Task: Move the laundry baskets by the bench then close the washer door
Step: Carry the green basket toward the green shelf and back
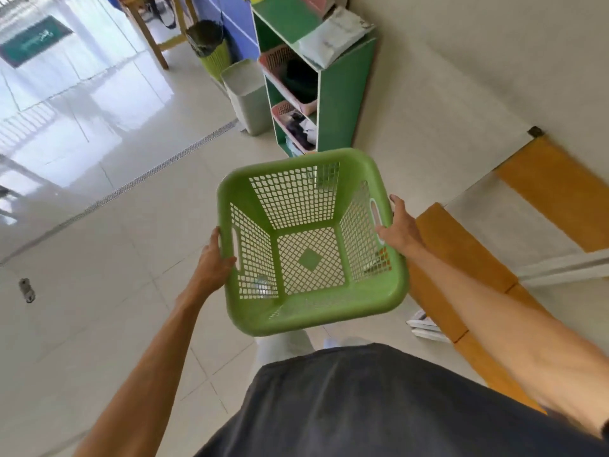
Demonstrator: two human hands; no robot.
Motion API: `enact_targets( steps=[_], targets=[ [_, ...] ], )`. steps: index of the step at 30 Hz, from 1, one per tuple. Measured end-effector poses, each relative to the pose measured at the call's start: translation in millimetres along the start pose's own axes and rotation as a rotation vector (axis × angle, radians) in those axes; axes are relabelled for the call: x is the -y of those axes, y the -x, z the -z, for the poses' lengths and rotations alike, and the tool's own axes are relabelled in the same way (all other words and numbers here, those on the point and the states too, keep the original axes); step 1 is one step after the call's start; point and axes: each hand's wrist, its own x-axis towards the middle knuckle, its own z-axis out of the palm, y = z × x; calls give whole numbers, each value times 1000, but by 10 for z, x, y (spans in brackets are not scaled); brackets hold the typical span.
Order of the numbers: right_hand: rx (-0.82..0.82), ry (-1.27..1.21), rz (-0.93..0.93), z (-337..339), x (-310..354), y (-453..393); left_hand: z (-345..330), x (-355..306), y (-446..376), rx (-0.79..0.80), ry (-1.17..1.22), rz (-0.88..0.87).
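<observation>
I hold an empty green plastic laundry basket (pixel 329 163) with mesh walls in the air in front of my body, above the tiled floor. My left hand (pixel 214 262) grips its left rim at the handle slot. On the opposite rim, my right hand (pixel 400 227) is closed beside the other slot. A yellow wooden bench (pixel 461 255) runs along the wall just right of the basket. No washer is visible.
A green shelf unit (pixel 339 103) with pink baskets of clothes stands ahead by the wall. Beside it are a grey bin (pixel 245 94) and a lime bin (pixel 214 54) lined with a black bag. A floor drain strip (pixel 138 179) crosses the tiles at left.
</observation>
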Motion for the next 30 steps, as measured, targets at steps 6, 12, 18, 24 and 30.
enact_targets(
  steps=[6,12,18,24,30],
  targets=[
    [110,-67,-400,28,-13,-625,228,-571,-1435,305,-233,-101],
    [134,-142,-594,161,-99,-1075,377,-1318,-2558,478,-424,-398],
    [61,-290,-792,119,-532,-1452,-183,-1841,-3551,558,-492,-473],
    [42,-335,-929,-361,-1110,-1771,-1156,-2155,-4449,509,-597,-143],
    [-12,-524,-1073,-660,-1498,-2272,-1832,-2327,-5289,590,-605,-131]
  ],
)
